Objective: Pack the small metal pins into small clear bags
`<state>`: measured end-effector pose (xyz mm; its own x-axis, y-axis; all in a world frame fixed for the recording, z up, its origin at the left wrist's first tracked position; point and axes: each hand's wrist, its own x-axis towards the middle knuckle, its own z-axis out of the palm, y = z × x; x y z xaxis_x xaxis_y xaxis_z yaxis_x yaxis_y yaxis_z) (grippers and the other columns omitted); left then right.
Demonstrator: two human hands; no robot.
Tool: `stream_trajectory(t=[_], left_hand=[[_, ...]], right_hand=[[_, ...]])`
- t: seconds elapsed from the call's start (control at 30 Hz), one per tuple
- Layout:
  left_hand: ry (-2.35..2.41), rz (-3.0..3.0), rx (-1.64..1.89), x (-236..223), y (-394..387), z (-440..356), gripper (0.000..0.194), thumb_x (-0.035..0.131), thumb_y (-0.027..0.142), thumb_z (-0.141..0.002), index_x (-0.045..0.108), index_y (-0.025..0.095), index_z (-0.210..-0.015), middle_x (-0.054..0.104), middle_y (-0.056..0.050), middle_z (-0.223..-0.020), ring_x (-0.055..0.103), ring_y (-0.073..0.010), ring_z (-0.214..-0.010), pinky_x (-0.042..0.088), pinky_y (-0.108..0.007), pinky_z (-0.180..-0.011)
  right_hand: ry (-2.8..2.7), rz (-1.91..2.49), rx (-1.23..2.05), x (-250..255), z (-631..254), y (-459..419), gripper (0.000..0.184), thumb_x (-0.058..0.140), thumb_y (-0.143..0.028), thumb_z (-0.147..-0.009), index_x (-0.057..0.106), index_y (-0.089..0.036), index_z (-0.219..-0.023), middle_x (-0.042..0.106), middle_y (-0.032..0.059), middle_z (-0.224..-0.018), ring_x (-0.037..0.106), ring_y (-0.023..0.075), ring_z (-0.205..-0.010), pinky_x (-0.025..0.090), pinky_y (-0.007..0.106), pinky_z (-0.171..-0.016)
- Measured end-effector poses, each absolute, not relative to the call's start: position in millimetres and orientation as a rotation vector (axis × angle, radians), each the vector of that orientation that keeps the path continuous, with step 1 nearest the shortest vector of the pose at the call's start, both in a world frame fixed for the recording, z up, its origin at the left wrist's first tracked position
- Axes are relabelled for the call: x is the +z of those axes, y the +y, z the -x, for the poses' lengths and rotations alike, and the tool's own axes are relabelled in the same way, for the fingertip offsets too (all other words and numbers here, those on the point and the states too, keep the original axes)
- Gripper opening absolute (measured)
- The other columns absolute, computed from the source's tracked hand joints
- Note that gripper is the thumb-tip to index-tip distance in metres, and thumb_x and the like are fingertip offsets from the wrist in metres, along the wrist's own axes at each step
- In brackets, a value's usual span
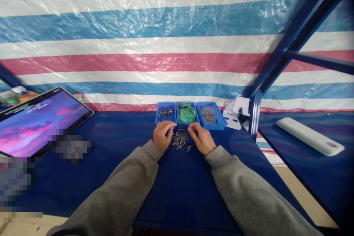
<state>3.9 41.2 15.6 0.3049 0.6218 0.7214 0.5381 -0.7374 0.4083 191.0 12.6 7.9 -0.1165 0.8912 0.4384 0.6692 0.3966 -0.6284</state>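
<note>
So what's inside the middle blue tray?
The middle blue tray holds a crumpled green plastic bag that fills it; the bag hides the tray's floor, and whatever lies beneath cannot be seen.

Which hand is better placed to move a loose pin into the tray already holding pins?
Left, probably: the left hand sits directly in front of that blue tray, its fingers by the rim, beside the loose pins. The right hand lies nearer the tray of dark items.

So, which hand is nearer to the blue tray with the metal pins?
Left. The left hand is just in front of the tray; the right hand is farther off to its right.
</note>
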Motion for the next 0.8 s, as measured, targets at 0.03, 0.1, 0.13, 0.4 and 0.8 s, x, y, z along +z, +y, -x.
stream_trajectory(t=[0.03, 0.1, 0.13, 0.4, 0.8], left_hand=[[1.072, -2.48, 1.428, 16.2, 40.1, -4.1, 0.02, 0.042, 0.019, -0.086, 0.062, 0.018, -0.091, 0.065, -0.006, -0.091, 0.059, -0.0171, -0.088, 0.044, -0.032, -0.082], [1.006, -2.525, 1.418, 17.0, 38.0, -5.1, 0.021, 0.042, 0.018, -0.086, 0.062, 0.018, -0.092, 0.066, -0.006, -0.09, 0.059, -0.0169, -0.088, 0.045, -0.032, -0.081], [0.977, -2.546, 1.41, 17.3, 37.0, -5.9, 0.021, 0.043, 0.018, -0.086, 0.062, 0.018, -0.093, 0.066, -0.006, -0.09, 0.059, -0.0169, -0.087, 0.045, -0.032, -0.081], [0.966, -2.544, 1.344, 15.8, 35.3, -10.8, 0.021, 0.05, 0.023, -0.084, 0.06, 0.018, -0.102, 0.066, -0.006, -0.089, 0.06, -0.0166, -0.084, 0.046, -0.032, -0.079], [0.9, -2.562, 1.352, 11.5, 41.2, -10.8, 0.013, 0.051, 0.022, -0.084, 0.062, 0.017, -0.087, 0.066, -0.004, -0.083, 0.059, -0.0153, -0.079, 0.045, -0.03, -0.077]], right_hand=[[-1.813, 1.328, 0.378, 7.3, -190.6, 12.5, 0.017, 0.039, -0.032, -0.087, 0.05, -0.02, -0.086, 0.055, -0.0019, -0.06, 0.052, 0.0122, -0.051, 0.039, 0.022, -0.052], [-1.712, 1.304, 0.447, 5.0, -190.2, 12.9, 0.016, 0.044, -0.034, -0.084, 0.051, -0.02, -0.082, 0.054, -0.0023, -0.057, 0.052, 0.0117, -0.048, 0.04, 0.023, -0.05], [-1.658, 1.287, 0.503, 3.9, -190.2, 13.2, 0.016, 0.046, -0.034, -0.083, 0.051, -0.02, -0.08, 0.055, -0.0021, -0.057, 0.052, 0.0117, -0.047, 0.042, 0.023, -0.049], [-1.249, 0.994, 1.077, 8.7, -186.0, 12.8, 0.028, 0.061, -0.043, -0.071, 0.052, -0.017, -0.078, 0.065, 0.0039, -0.066, 0.062, 0.0166, -0.054, 0.053, 0.031, -0.054], [-1.196, 0.992, 1.132, 4.1, -187.4, 17.1, 0.027, 0.066, -0.042, -0.067, 0.062, -0.016, -0.072, 0.055, -0.0024, -0.048, 0.048, 0.0095, -0.041, 0.039, 0.023, -0.04]])
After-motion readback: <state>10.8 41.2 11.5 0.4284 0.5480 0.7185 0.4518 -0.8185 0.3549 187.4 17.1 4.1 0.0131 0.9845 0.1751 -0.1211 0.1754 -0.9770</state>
